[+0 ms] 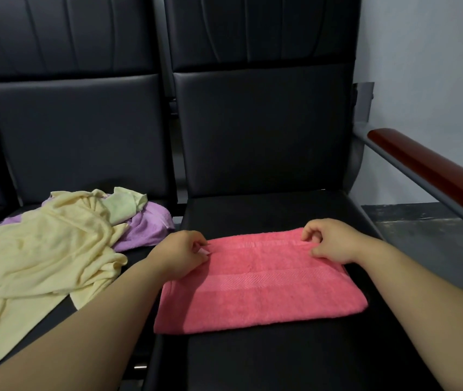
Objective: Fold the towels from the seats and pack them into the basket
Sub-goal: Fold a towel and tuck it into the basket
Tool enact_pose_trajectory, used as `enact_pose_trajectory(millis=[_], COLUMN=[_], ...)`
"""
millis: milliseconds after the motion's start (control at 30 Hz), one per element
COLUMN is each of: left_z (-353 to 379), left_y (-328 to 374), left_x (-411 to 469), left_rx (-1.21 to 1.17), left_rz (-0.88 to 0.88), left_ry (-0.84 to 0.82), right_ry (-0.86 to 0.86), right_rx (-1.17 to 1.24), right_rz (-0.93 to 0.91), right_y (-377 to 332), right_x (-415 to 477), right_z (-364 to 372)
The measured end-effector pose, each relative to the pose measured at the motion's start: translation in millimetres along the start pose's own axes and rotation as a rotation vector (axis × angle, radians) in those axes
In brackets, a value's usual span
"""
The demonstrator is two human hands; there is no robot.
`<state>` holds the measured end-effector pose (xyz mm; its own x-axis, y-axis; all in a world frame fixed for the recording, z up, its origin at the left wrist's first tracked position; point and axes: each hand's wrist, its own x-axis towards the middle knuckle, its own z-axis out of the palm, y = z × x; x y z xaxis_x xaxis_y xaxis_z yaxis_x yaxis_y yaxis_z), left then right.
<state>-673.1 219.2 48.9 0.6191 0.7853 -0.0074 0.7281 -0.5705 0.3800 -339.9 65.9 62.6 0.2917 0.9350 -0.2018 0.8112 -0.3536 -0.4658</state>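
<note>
Mid-fold here: left hand (181, 249) and right hand (329, 241) are each pinching a far corner of the pink towel (258, 283) lying on the seat (252, 213), likely needing one more fold; basket isn't showing.

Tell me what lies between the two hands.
In the head view, only the far edge of the pink towel runs between the left hand and the right hand; nothing rests on that stretch.

Armrest (433, 170), red-brown wood, 3 o'clock. Wall (427, 52), pale, 1 o'clock. Floor (422, 230), dark grey, 3 o'clock, below the armrest.
</note>
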Motion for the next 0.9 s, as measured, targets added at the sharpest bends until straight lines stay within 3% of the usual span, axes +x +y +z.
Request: enact_pose_trajectory(millis=[333, 500, 600, 733, 900], left_z=[-4.5, -6.3, -2.1, 13.3, 23.7], left_y=[-17.1, -11.6, -10.4, -15.5, -19.5], left_x=[-3.3, -4.5, -1.9, 3.0, 6.2], left_rx=[-0.43, -0.646, -0.7, -0.457, -0.369], left_rz=[-0.101, -0.142, -0.196, -0.242, -0.255], left_ry=[0.079, 0.13, 0.199, 0.296, 0.327], right_ry=[-0.139, 0.111, 0.223, 0.295, 0.367], right_rx=[0.58, 0.765, 0.67, 0.379, 0.248], right_rz=[0.166, 0.106, 0.11, 0.139, 0.139], right_y=[3.8, -1.9, -6.0, -2.5, 0.7], right_x=[-1.7, 1.8, 9.8, 20.3, 26.7], right_z=[-9.9, -11.5, -2.3, 17.2, 22.0])
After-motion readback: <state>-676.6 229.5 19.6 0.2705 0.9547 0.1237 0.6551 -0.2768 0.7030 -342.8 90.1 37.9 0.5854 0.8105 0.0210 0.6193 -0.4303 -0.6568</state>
